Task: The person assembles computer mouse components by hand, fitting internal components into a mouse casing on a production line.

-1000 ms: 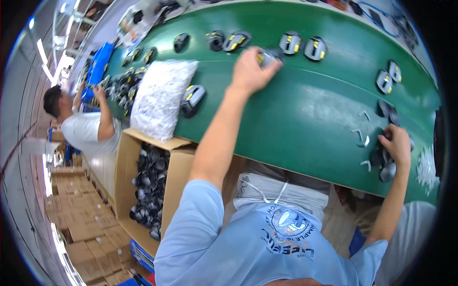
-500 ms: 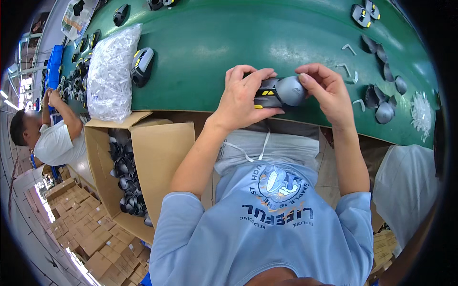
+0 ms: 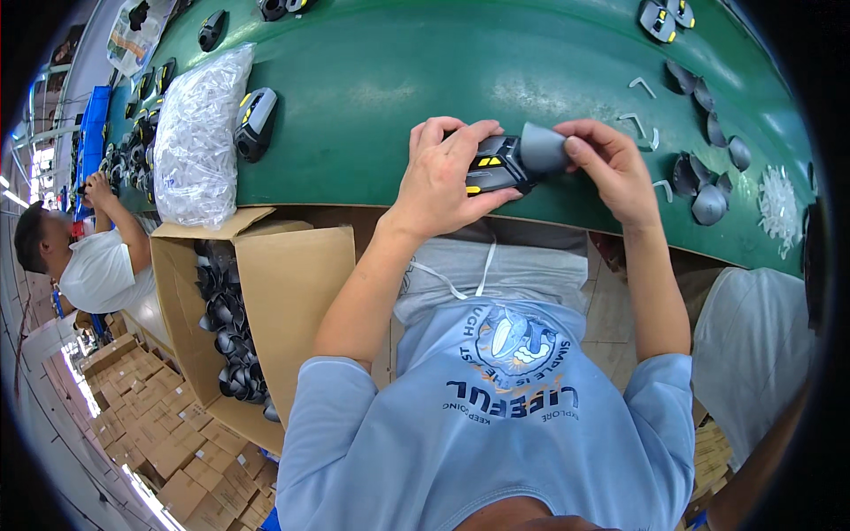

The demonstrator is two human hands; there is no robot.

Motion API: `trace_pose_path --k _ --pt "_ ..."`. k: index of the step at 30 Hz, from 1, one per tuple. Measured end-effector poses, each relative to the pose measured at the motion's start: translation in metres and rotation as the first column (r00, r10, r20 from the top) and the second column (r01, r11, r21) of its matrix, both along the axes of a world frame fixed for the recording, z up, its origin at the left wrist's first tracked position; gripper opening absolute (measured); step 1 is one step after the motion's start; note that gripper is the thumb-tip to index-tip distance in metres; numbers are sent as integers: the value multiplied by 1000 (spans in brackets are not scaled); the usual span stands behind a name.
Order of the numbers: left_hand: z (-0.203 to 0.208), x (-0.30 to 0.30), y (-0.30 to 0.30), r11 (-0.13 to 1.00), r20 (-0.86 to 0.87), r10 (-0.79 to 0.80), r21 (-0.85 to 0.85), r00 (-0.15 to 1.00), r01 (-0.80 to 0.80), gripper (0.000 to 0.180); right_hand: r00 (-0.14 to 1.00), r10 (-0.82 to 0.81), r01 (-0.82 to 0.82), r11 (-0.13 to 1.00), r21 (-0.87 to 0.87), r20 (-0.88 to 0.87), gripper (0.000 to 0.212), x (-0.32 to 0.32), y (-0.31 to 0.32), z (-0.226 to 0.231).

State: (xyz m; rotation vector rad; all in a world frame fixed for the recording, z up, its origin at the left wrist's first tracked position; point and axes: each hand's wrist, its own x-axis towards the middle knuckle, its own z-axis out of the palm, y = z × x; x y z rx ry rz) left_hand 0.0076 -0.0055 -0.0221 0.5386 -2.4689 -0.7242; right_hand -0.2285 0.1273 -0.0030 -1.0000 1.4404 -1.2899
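Note:
My left hand grips a black and grey computer mouse with yellow accents, just above the table's near edge. The fingers of my right hand pinch a smooth grey curved cover by its right side. That cover stands tilted up at the mouse's right end, where some of the dark body shows below it. Whether the two still touch is hard to make out. Left of my hands, another mouse lies beside a clear plastic bag of small translucent parts.
Loose dark curved covers, white L-shaped pieces and a pile of clear small parts lie on the right of the green table. An open cardboard box of dark covers stands at lower left. A co-worker works at far left.
The grey cover has gone from lying flat over the mouse's right end to being tipped up, with my right hand pinching it. My left hand keeps its hold on the mouse.

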Motion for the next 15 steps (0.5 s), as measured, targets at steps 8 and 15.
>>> trace_pose_path --k 8,15 --pt "9 -2 -10 996 54 -87 -30 995 89 68 436 323 -598 802 -2 -840 9 -26 -36 65" --pt "3 -5 -3 1000 25 -11 16 1000 11 66 499 -1 -553 769 -320 -866 19 16 -57 10"
